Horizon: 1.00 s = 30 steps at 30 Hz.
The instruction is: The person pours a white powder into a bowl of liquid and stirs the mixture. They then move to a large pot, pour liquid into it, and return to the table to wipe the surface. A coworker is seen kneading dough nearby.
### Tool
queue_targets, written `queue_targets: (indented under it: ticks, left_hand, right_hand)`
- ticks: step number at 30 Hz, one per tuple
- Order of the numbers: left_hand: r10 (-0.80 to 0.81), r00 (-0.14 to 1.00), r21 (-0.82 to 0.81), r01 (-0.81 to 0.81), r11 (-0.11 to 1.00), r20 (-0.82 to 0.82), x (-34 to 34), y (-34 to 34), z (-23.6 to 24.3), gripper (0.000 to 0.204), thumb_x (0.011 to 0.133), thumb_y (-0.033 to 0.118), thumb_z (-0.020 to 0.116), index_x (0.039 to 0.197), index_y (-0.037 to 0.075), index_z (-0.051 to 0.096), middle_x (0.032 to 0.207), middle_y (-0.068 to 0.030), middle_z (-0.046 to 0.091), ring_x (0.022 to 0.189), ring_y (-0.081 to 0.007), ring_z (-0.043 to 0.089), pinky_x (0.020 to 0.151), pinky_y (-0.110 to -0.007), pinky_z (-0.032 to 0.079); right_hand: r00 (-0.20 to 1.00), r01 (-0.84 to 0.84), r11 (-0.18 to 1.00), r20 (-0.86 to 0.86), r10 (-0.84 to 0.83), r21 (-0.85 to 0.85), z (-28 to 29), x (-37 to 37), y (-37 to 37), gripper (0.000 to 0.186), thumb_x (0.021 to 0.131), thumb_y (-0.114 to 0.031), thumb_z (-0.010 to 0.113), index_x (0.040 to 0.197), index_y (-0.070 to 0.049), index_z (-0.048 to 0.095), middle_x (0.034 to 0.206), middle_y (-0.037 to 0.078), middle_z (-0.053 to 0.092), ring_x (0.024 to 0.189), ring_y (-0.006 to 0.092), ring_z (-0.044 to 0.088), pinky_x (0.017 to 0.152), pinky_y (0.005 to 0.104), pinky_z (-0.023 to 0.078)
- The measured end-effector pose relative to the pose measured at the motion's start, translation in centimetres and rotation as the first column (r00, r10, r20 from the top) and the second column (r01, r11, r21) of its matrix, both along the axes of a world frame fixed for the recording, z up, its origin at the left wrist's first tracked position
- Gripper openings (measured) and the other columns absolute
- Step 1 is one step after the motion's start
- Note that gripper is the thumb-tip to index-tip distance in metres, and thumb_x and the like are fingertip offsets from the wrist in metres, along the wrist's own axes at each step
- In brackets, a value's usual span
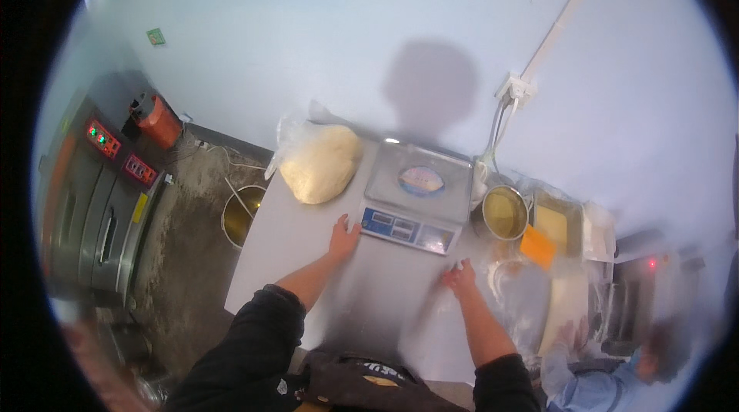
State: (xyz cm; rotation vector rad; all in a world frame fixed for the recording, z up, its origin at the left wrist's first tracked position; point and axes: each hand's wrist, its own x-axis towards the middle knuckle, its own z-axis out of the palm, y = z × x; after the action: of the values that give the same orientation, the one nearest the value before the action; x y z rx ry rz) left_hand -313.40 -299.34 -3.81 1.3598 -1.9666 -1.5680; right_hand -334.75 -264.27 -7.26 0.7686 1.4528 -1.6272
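A digital scale [408,231] with a blue front panel and a metal platform stands on the pale table [377,296]. An oval patch with a printed picture [421,180] shows on the platform. By the scale's front left corner is my left hand [344,238], fingers apart and empty, its fingertips close to the panel; whether they touch it I cannot tell. My right hand [460,279] hovers over the table just off the front right corner, its fingers loosely bent and apart, holding nothing. Left of the scale sits a large pale yellow dough lump [319,166], partly in clear plastic.
Right of the scale are a round metal pot [504,213] with yellow contents, an orange flat piece [537,248] and a rectangular tray [571,216]. Another person [608,381] works at the lower right. A bucket [243,216] and a metal oven [100,220] stand left.
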Motion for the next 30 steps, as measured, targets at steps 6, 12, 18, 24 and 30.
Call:
queue_targets:
  ticks: [6,12,18,24,30]
  left_hand:
    - [-0.193,0.973,-0.131,0.209,0.969,0.128,-3.2,1.2,-0.5,0.094,0.095,0.049,0.066,0.159,0.0,0.019,0.149,-0.0306,0.038,0.13,-0.0461,0.053,0.107,-0.05,0.045]
    - [-0.16,0.973,-0.282,0.203,0.938,0.169,-4.2,2.2,0.6,0.096,0.096,0.044,0.066,0.16,0.0,0.009,0.146,-0.0293,0.036,0.118,-0.046,0.059,0.099,-0.052,0.049]
    - [-0.108,0.994,-0.197,0.113,0.974,0.032,-4.9,1.5,0.4,0.089,0.096,0.036,0.066,0.16,0.001,0.015,0.142,-0.0276,0.04,0.112,-0.0416,0.063,0.096,-0.051,0.05]
    - [-0.056,0.998,-0.144,0.062,0.988,0.041,-3.3,1.9,-0.1,0.084,0.092,0.026,0.068,0.159,0.001,0.024,0.142,-0.0245,0.041,0.111,-0.0339,0.062,0.092,-0.044,0.053]
    - [-0.089,0.994,-0.189,0.076,0.979,-0.063,2.5,6.9,1.1,0.077,0.087,0.016,0.069,0.154,0.0,0.034,0.139,-0.0217,0.043,0.112,-0.0344,0.061,0.096,-0.041,0.053]
  right_hand:
    - [0.983,-0.107,0.98,-0.167,0.079,-0.169,-0.2,-1.5,-6.4,0.058,0.104,-0.066,0.037,0.144,-0.025,0.044,0.124,0.008,0.061,0.101,0.0213,0.061,0.078,0.0401,0.05]
    - [0.96,-0.055,0.998,-0.278,0.042,-0.041,0.0,-0.7,-8.7,0.055,0.105,-0.064,0.04,0.14,-0.022,0.048,0.114,0.002,0.065,0.091,0.0168,0.062,0.072,0.0345,0.051]
    - [0.965,-0.057,0.996,-0.261,0.039,-0.062,1.8,-2.4,-8.2,0.057,0.109,-0.052,0.04,0.132,-0.004,0.058,0.104,0.01,0.074,0.085,0.0242,0.071,0.068,0.0384,0.056]
    - [0.823,0.025,0.959,-0.551,0.141,0.282,2.3,-6.1,-7.4,0.049,0.103,-0.042,0.052,0.092,0.003,0.068,0.089,0.007,0.067,0.081,0.0215,0.058,0.077,0.0373,0.046]
    - [0.827,0.313,0.95,-0.488,-0.28,-0.015,4.2,-9.0,-8.6,0.043,0.099,-0.046,0.061,0.099,-0.003,0.061,0.08,0.003,0.056,0.083,0.02,0.058,0.07,0.0346,0.044]
